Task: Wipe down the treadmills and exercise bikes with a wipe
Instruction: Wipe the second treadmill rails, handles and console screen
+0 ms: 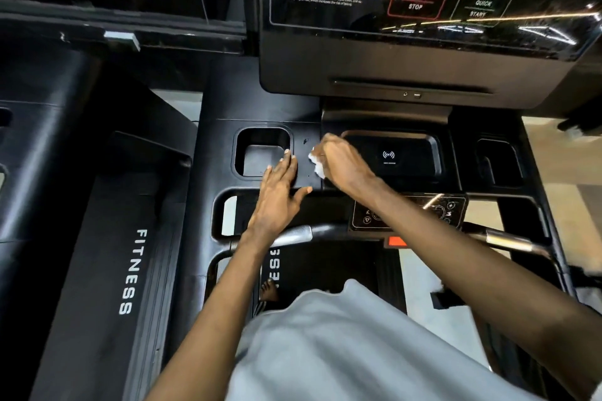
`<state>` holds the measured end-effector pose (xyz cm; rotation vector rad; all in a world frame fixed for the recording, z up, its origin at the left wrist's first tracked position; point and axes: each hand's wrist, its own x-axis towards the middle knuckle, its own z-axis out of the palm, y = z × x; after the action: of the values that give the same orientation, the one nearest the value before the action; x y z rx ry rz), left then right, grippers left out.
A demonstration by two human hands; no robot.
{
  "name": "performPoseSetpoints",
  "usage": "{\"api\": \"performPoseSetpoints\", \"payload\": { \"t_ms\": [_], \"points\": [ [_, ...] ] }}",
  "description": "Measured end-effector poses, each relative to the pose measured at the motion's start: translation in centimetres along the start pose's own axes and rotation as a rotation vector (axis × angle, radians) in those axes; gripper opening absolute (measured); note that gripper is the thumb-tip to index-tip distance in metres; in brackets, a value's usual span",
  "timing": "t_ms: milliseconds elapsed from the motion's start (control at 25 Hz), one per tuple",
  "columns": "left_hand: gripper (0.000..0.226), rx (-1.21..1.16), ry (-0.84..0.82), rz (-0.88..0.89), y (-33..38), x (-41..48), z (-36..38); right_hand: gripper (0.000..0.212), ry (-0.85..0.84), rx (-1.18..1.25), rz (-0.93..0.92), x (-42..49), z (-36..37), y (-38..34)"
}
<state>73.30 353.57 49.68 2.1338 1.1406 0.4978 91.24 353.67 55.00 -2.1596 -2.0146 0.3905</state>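
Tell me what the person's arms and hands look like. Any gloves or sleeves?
No gloves. The left hand and right hand are bare, with no rings, watch or bracelet showing. The left forearm and right forearm have no sleeves over them. The person wears a loose light grey shirt.

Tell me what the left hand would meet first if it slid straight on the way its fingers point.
The cup holder: the left hand lies flat on the console, fingertips at that recess's right rim. Sliding on, it would probably drop over the edge; depth unclear.
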Motion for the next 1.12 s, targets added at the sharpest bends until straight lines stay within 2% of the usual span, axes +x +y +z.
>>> {"api": "performPoseSetpoints", "payload": {
  "t_ms": [120, 240, 320, 440, 560, 640, 680, 800, 880, 1000, 1040, 1120],
  "points": [
    [0.075, 0.01, 0.009, -0.035, 1.2, 0.6, 1.0, 0.026, 0.068, 0.114, 0.103, 1.8, -1.6, 1.6],
    [0.076, -0.012, 0.023, -0.076, 2.2, 1.1, 1.9, 0.025, 0.148, 0.137, 0.169, 2.2, -2.3, 4.5],
    [0.076, -0.024, 0.033, -0.098, 2.4, 1.3, 2.2, 0.023, 0.138, 0.164, 0.179, 1.2, -2.1, 6.0],
    [0.074, -0.019, 0.067, -0.125, 2.7, 1.7, 2.6, 0.01, -0.033, 0.261, 0.091, -0.5, -2.6, 6.5],
    [0.07, 0.012, 0.071, -0.173, 3.5, 2.1, 2.7, 0.022, -0.214, 0.277, -0.052, -1.8, -3.8, 7.4],
    [0.067, 0.038, 0.046, -0.208, 4.3, 2.5, 2.6, 0.02, -0.264, 0.266, -0.054, -2.1, -4.4, 9.3],
    [0.064, 0.056, 0.037, -0.227, 4.8, 2.5, 2.6, 0.016, -0.237, 0.256, -0.024, -2.2, -4.6, 10.2],
    [0.055, 0.072, 0.005, -0.271, 6.4, 2.3, 3.2, 0.016, 0.001, 0.19, 0.072, -2.7, -4.5, 11.5],
    [0.052, -0.03, 0.007, -0.22, 8.3, 1.7, 3.8, 0.021, 0.007, 0.186, 0.012, -3.0, -4.2, 11.0],
    [0.048, -0.175, -0.009, -0.057, 11.6, 0.4, 4.9, 0.021, -0.129, 0.205, -0.236, -3.5, -3.9, 10.1],
    [0.046, -0.151, -0.013, -0.021, 12.2, 0.0, 5.5, 0.02, -0.128, 0.208, -0.247, -3.4, -3.8, 10.4],
    [0.048, -0.05, 0.01, -0.008, 12.9, -0.5, 6.7, 0.021, -0.024, 0.198, -0.151, -2.8, -3.5, 11.9]
  ]
}}
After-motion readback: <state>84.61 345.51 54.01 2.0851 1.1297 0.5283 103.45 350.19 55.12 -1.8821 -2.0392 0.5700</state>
